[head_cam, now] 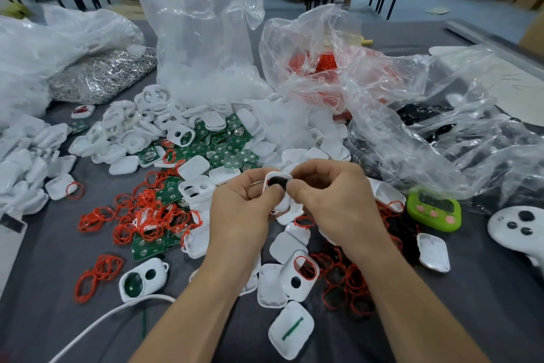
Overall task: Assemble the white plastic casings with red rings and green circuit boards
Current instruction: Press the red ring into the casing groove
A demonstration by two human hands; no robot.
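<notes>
Both hands clamped on one white casing (283,201), held above the table (44,318).
Left hand (241,203) curls round the casing's lower side; right hand (332,197) pinches its upper edge, thumbs meeting at the dark opening. A thin red line runs along the casing's left rim. Below and left lie loose red rings (141,215); green circuit boards (232,147) are heaped beyond the hands, among more white casings (132,127). A green timer (432,209) sits right.
</notes>
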